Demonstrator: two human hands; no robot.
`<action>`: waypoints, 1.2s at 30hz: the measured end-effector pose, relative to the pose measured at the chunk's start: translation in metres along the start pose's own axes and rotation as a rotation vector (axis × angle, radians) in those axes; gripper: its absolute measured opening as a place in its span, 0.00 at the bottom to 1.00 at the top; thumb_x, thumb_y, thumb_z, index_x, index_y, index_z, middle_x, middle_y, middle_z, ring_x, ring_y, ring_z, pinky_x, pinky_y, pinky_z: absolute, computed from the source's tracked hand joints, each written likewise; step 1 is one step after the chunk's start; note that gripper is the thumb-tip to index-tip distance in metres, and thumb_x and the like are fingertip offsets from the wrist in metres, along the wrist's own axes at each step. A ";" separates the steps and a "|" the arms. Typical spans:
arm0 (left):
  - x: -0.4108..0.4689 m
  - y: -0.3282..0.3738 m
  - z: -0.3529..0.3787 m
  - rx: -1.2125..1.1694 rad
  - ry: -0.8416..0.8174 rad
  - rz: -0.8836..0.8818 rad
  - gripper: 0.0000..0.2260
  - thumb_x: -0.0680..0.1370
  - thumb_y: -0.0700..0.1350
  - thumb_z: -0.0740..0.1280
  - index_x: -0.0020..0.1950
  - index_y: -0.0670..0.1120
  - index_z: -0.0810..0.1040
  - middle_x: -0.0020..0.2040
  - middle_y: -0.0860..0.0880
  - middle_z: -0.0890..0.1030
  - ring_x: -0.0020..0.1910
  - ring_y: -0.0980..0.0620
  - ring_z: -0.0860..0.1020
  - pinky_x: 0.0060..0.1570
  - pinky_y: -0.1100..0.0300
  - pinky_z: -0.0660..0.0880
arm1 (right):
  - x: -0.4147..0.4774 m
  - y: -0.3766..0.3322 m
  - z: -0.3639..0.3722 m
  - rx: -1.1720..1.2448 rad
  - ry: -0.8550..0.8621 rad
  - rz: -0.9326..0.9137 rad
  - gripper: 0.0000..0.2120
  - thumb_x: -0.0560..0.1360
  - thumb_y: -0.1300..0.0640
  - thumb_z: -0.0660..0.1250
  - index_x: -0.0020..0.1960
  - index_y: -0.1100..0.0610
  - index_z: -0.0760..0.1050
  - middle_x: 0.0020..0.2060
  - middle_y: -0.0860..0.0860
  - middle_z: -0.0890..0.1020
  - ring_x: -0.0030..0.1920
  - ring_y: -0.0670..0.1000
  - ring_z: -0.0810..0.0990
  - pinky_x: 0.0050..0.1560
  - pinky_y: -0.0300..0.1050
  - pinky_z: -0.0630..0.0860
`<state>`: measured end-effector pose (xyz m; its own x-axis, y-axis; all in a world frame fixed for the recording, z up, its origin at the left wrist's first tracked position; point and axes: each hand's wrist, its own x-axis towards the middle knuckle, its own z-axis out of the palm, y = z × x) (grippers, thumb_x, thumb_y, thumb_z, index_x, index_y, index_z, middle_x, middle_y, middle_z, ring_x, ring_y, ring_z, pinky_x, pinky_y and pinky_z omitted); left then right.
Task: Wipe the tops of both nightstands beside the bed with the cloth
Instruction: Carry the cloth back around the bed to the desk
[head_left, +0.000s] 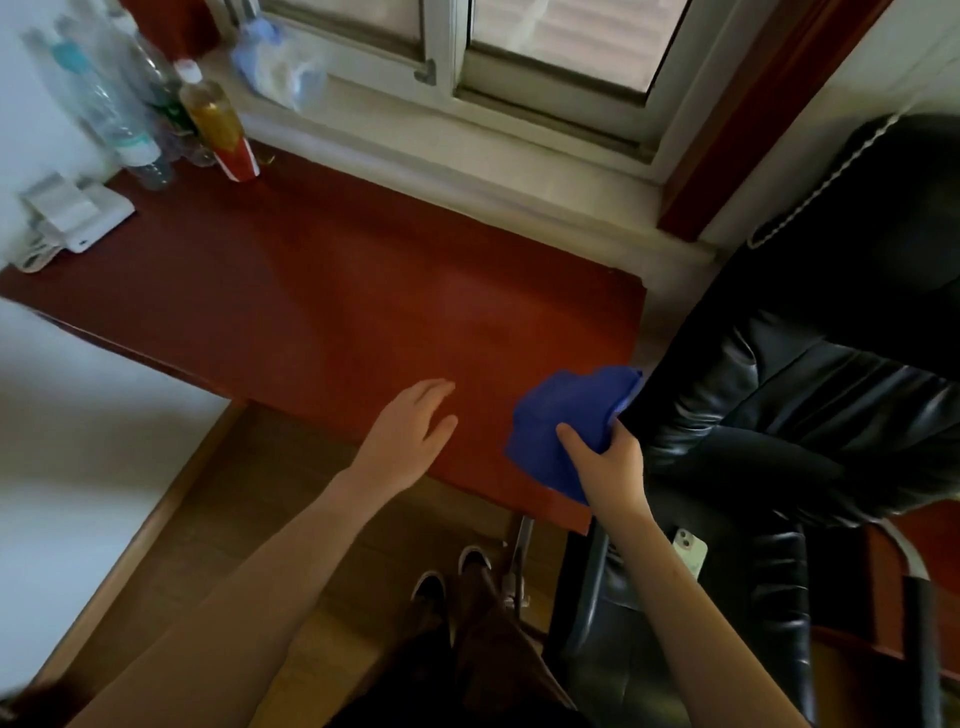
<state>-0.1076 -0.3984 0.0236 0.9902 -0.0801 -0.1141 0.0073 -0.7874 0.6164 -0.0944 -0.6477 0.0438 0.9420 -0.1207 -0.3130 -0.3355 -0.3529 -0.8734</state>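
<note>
Head view, looking down at a red-brown nightstand (322, 291) set under a window (519, 47). Two bare forearms reach in from the bottom edge.

R hand (608, 462) is at the nightstand's front right corner, grasping a blue cloth (566, 415). Thumb lies across the cloth's near side; the other fingers are hidden behind the fabric, so the grip is clenched on it. The cloth is bunched, spreading up and left of the hand, its upper part over the wood near the right edge and its lower part hanging past the front edge. Can't tell whether it is pressed flat on the top or held just above.

L hand (410, 421) is to the left of the cloth, apart from it, near the front edge. Fingers are extended and loosely spread, palm down, holding nothing. Whether it touches the wood is unclear.

At the back left corner stand several clear plastic bottles (119, 109) and an amber bottle w/ a white cap (213, 111), plus a red and white carton (239, 158) in front of it. A white phone-like device (78, 213) sits at the left edge. A crumpled plastic bag (280, 67) lies on the windowsill.

A black leather chair (810, 364) is just right of the nightstand, touching the cloth's right side. A pale smartphone (690, 548) rests on its seat. Below, wood floor (270, 499) and the person's dark shoes (452, 571).
</note>
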 end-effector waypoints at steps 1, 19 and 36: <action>0.015 -0.001 0.006 0.029 0.011 0.008 0.22 0.81 0.52 0.59 0.75 0.48 0.64 0.74 0.50 0.67 0.73 0.53 0.64 0.71 0.56 0.62 | 0.016 0.000 0.002 -0.020 -0.039 -0.016 0.14 0.74 0.52 0.71 0.58 0.51 0.73 0.46 0.39 0.79 0.44 0.41 0.79 0.43 0.39 0.77; 0.101 -0.041 0.089 0.436 -0.076 0.050 0.24 0.81 0.54 0.53 0.77 0.51 0.60 0.77 0.48 0.62 0.77 0.46 0.58 0.74 0.45 0.54 | 0.090 0.081 0.017 -0.902 -0.030 -0.494 0.30 0.77 0.44 0.61 0.77 0.48 0.59 0.75 0.52 0.64 0.78 0.56 0.54 0.75 0.57 0.56; 0.113 -0.060 0.112 0.465 0.008 0.068 0.24 0.83 0.55 0.47 0.79 0.54 0.53 0.78 0.50 0.60 0.78 0.48 0.52 0.75 0.45 0.51 | 0.244 0.054 0.042 -1.065 0.037 -0.457 0.29 0.79 0.38 0.50 0.77 0.46 0.56 0.76 0.49 0.64 0.77 0.55 0.56 0.77 0.57 0.49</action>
<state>-0.0118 -0.4288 -0.1139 0.9873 -0.1380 -0.0781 -0.1192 -0.9709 0.2077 0.1174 -0.6569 -0.0958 0.9798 0.1989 -0.0222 0.1939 -0.9709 -0.1407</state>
